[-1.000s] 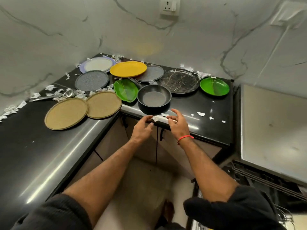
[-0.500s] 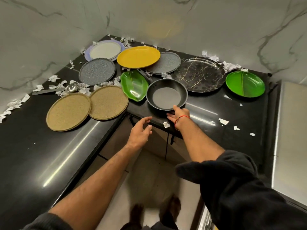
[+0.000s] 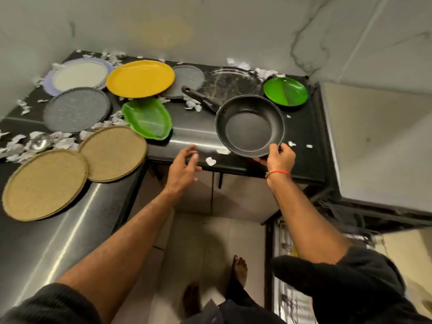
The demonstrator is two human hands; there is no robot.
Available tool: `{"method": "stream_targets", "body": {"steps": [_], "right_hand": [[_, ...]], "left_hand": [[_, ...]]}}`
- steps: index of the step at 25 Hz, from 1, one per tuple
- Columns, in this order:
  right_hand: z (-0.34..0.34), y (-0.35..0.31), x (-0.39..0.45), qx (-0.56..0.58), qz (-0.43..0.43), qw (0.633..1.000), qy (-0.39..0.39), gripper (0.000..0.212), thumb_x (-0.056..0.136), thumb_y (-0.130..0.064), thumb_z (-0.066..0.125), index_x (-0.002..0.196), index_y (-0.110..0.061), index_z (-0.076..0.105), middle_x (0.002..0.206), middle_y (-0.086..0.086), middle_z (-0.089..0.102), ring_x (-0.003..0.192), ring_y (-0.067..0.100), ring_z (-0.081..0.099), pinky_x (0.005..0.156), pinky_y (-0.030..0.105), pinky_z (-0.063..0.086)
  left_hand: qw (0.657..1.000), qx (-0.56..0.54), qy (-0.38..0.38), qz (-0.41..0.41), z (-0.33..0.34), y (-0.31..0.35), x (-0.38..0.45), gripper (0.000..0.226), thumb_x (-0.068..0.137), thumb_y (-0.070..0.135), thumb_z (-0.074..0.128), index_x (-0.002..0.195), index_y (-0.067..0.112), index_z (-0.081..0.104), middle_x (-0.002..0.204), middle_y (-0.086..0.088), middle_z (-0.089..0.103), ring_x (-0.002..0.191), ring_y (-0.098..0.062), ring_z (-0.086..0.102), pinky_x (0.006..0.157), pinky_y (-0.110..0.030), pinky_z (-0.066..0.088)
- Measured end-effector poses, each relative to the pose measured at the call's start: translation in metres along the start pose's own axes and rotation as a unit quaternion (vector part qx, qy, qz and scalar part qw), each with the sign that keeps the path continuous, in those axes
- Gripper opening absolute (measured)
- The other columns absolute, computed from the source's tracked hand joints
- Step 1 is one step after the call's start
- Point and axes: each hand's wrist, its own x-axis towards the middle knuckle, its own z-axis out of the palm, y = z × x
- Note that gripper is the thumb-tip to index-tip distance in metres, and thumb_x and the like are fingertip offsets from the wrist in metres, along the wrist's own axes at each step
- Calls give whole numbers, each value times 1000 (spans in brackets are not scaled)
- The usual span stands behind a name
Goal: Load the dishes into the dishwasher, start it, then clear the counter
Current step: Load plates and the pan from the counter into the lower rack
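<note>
Worktop: black polished L-shaped stone worktop (image 3: 191,127) is carrying all the dishes, with a grey marbled wall behind.
Appliance: pale flat-topped unit (image 3: 374,146) is standing at the right end of the worktop.
Mats: two round tan woven mats (image 3: 44,183) are lying side by side at front left, edges touching.
Plates: round yellow plate (image 3: 140,78) is overlapping a speckled grey plate (image 3: 76,109) zone at the rear; round green plate (image 3: 285,91) is sitting at rear right; leaf-shaped green dish (image 3: 147,118) is lying mid-worktop.
Pan: black round non-stick frying pan (image 3: 250,126) is tilting toward the camera over the front edge, handle pointing back-left.
Right hand (image 3: 279,157): fingers are gripping the pan's near rim.
Left hand (image 3: 183,168): fingers are relaxed, loosely spread, holding nothing, beside the worktop edge.
Scraps: torn white paper bits (image 3: 210,161) are lying scattered across the worktop.
</note>
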Motion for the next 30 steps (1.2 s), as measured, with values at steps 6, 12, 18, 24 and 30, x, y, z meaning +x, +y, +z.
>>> {"method": "stream_targets", "body": {"steps": [6,12,18,24,30], "right_hand": [[-201,1,-43,-145,-75,975,148,31,80,-26,53,53,-16,40,52,2,38,55,16,37,52,36,39],[-378,55,-93,-165,15,972,165,28,93,-18,54,72,-1,54,72,19,52,56,14,57,47,34,57],[-552,146,-103,-181,136,958,178,26,84,-41,53,73,-19,64,74,3,59,73,23,55,67,53,54],[-645,248,-95,-172,245,938,177,34,94,-5,47,124,-14,60,101,11,59,71,23,62,53,34,59],[-694,388,-66,-209,281,915,202,37,87,-13,47,121,-10,61,97,18,60,59,23,63,52,37,58]], "left_hand": [[967,-224,-80,-95,88,27,-47,52,104,60,34,147,31,34,132,-5,60,99,-31,74,77,-55,62],[952,-221,-118,-173,208,-14,-119,25,109,33,43,129,19,46,129,-18,65,81,-27,72,55,-37,61],[958,35,-159,-235,341,-121,-232,14,110,28,38,116,17,43,97,-1,59,63,-13,62,48,-26,47],[919,89,-137,-358,447,-272,-317,18,107,18,49,118,5,53,85,-7,63,46,-2,60,38,-21,43],[880,179,-167,-407,516,-412,-339,27,107,28,47,118,5,57,78,-4,59,55,-8,58,38,-21,41]]}}
